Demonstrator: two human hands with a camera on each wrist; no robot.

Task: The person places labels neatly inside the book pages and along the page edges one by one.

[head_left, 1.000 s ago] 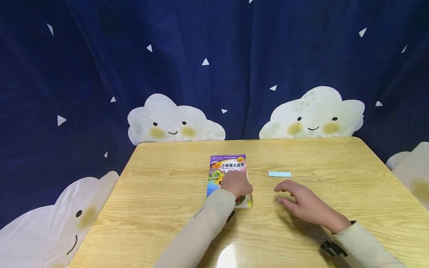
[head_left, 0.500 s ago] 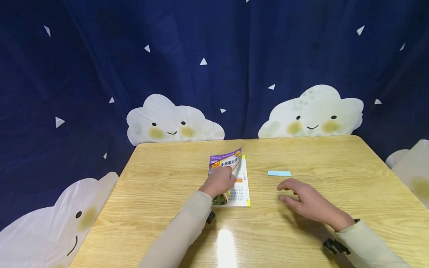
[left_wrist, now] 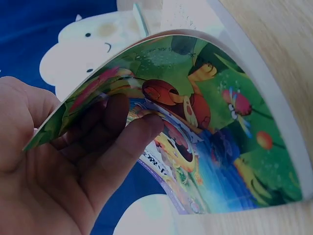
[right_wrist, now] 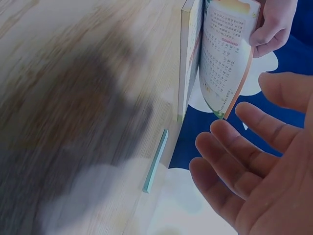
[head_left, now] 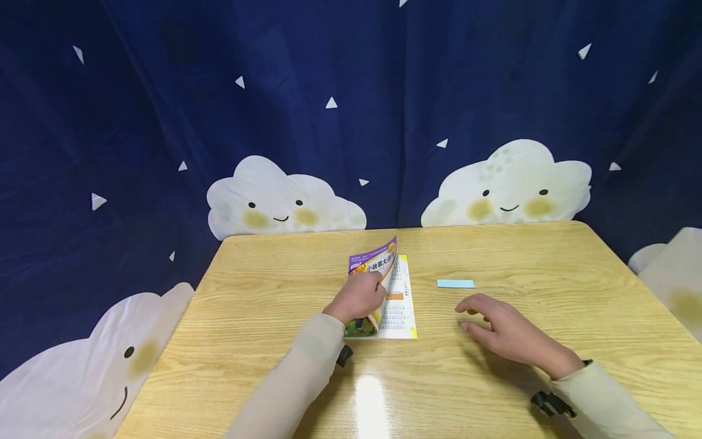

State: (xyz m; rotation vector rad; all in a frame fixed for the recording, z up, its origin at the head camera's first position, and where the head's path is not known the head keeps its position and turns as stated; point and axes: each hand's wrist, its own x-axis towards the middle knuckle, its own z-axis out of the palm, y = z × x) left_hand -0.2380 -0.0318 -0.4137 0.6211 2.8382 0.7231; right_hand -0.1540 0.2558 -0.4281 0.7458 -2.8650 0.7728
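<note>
A book with a colourful cover [head_left: 377, 263] lies on the wooden table, its cover lifted and bent over to the left. The left hand [head_left: 358, 297] pinches the cover's right edge; in the left wrist view the thumb and fingers [left_wrist: 139, 134] hold the curled, green and blue illustrated cover [left_wrist: 234, 122]. Beneath it a printed page [head_left: 399, 311] shows. To the right, the right hand [head_left: 507, 332] hovers above the table with relaxed, slightly bent fingers, holding nothing. In the right wrist view that hand [right_wrist: 259, 161] is apart from the book's lifted leaf [right_wrist: 225, 54].
A light blue strip [head_left: 455, 283] lies on the table right of the book, beyond the right hand; it also shows in the right wrist view [right_wrist: 155, 161]. Behind the table [head_left: 263, 268] hangs a dark blue curtain [head_left: 307, 73] with white clouds and triangles.
The left hand has moved left, taking hold of the cover and lifting it, which uncovers the page beneath. The book has lately shifted slightly right. The right hand has barely moved.
</note>
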